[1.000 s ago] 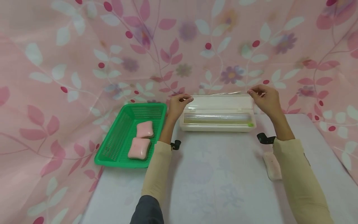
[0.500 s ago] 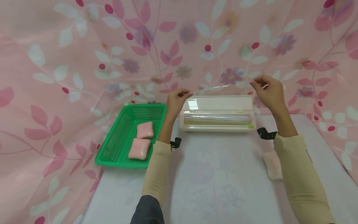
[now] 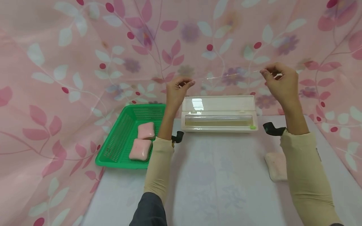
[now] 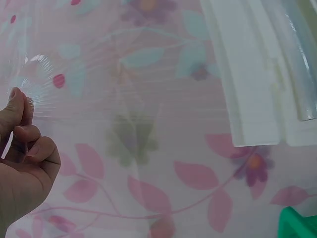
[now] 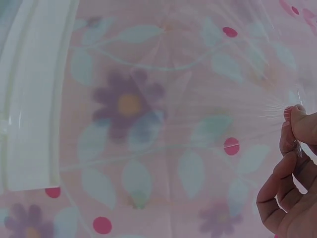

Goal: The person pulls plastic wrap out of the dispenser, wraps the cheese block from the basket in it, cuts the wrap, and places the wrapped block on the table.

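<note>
A thin sheet of clear plastic wrap [image 3: 217, 77] is stretched between my raised hands. My left hand [image 3: 176, 92] pinches one corner between thumb and fingers; creases fan out from the pinch in the left wrist view. On the other side my right hand [image 3: 281, 81] pinches the opposite corner, held higher than the left. Below and behind the film, the white wrap dispenser [image 3: 220, 129] lies with its lid [image 3: 226, 103] raised. Inside it shows the film roll [image 3: 219, 118], and a small green slider [image 3: 253, 127] sits at its front right.
A green plastic basket [image 3: 113, 161] stands left of my left forearm, holding two pink soap bars [image 3: 140, 149]. Another pink bar [image 3: 275, 167] lies on the white-covered table [image 3: 220, 188], partly hidden by my right sleeve. A pink floral cloth [image 3: 186, 31] hangs behind.
Both hands have risen, drawing the plastic wrap up above the dispenser's lid. The right hand has also moved to the right, so the film's edge spans wider.
</note>
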